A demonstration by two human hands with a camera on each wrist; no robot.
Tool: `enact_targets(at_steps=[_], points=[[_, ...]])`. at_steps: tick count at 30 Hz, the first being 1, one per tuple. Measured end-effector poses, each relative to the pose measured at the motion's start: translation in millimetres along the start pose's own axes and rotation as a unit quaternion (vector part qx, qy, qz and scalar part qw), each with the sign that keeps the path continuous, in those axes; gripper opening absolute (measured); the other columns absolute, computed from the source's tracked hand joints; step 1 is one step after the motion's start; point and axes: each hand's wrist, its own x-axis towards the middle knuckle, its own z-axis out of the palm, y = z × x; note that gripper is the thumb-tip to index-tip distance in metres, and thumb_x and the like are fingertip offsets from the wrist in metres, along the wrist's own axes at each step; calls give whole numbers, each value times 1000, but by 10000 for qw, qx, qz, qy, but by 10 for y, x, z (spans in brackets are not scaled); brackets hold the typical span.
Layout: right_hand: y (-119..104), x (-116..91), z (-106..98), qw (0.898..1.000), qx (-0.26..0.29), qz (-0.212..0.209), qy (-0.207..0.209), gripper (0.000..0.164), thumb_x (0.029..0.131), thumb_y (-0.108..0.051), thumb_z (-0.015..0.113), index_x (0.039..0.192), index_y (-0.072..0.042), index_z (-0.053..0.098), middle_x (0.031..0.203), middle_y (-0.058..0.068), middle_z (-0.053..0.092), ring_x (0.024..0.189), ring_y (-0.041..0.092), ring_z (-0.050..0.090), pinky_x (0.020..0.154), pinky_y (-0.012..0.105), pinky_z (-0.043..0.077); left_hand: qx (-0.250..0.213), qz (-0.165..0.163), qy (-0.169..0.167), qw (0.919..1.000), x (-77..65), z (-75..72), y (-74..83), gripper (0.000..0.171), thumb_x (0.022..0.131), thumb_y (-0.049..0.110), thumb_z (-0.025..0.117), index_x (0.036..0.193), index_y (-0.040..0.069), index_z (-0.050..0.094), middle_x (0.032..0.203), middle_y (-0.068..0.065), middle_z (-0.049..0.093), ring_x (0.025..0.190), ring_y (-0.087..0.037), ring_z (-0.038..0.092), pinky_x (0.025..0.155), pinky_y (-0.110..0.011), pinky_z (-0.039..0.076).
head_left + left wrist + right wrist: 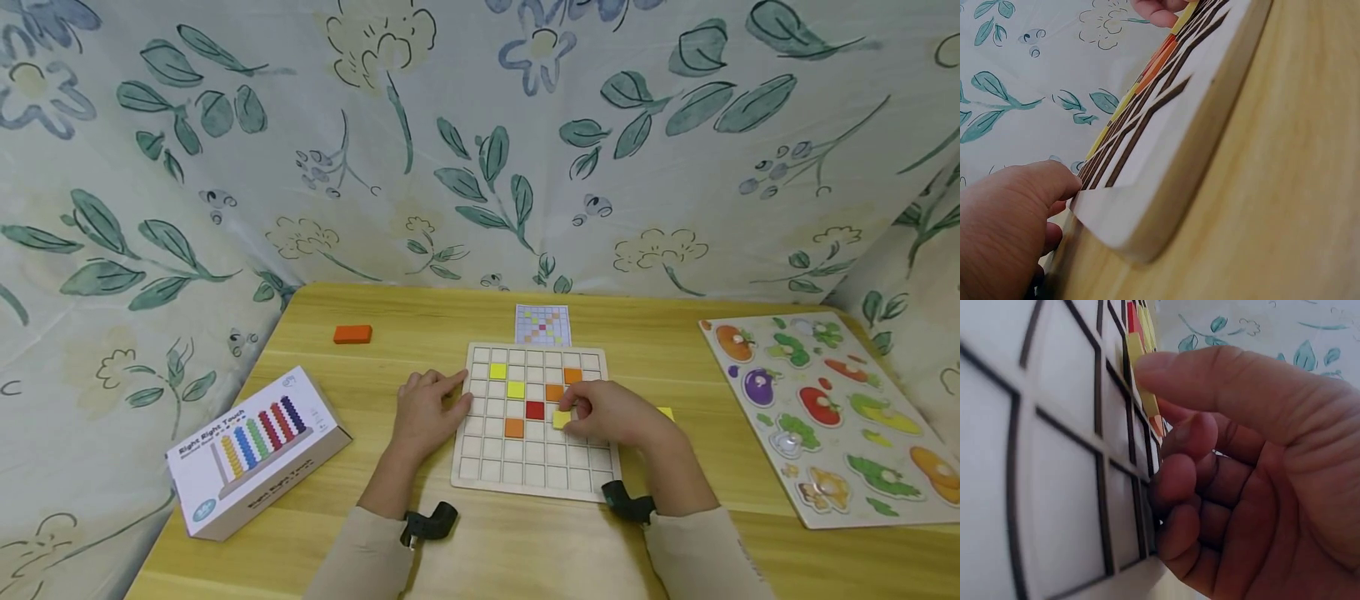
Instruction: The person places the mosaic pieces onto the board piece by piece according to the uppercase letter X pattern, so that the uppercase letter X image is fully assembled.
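A wooden grid board (pixel 487 471) lies on the table, with yellow, orange and red square tiles set in some of its cells. My right hand (pixel 611 412) pinches a yellow tile (pixel 562 419) between thumb and fingers, over a cell right of the red tile (pixel 535 410). In the right wrist view this yellow tile (pixel 1142 375) stands tilted against the grid, the thumb on its face. At the board's left edge rests my left hand (pixel 429 414), its thumb and index finger touching the rim. The left wrist view shows the thumb (pixel 1054 178) at the board's corner.
Behind the board lies a printed pattern card (pixel 542 325). An orange-red block (pixel 352 334) is at the back left, a bead-toy box (pixel 258 450) at the left. Something yellow (pixel 666 412) shows beside my right wrist. A vegetable puzzle board (pixel 832 417) lies at the right.
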Motion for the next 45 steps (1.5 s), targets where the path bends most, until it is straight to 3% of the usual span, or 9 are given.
enact_targets(at_steps=[11,25,36,45], points=[[-113,-29,80,9994,-318,-151,-66,20,81,-12,81,95,-16,68,74,2,53,70,17,51,64,31,39,-16,11,-8,10000,-9,-13,-6,41,92,37,71,132,25,71,93,1,65,84,-17,45,79,-34,31],[-140,-51,92,9990,-437,-41,-71,19,81,-14,82,93,-19,67,75,2,53,70,17,51,62,31,39,-9,40,-1,10000,-25,-12,-8,41,92,37,71,131,25,72,90,2,63,82,-16,43,78,-33,30],[93,-174,-114,9988,-141,404,228,25,88,-20,79,109,-17,67,83,5,53,75,21,50,64,32,39,-29,32,-12,10000,-14,7,17,42,93,38,70,132,25,71,90,2,62,81,-15,41,78,-33,29],[391,-322,-278,9980,-239,322,494,28,92,-23,75,117,-15,68,80,4,51,71,19,49,61,31,37,54,17,-31,10000,2,-23,32,42,93,38,70,133,25,71,91,2,62,83,-16,43,78,-34,30]])
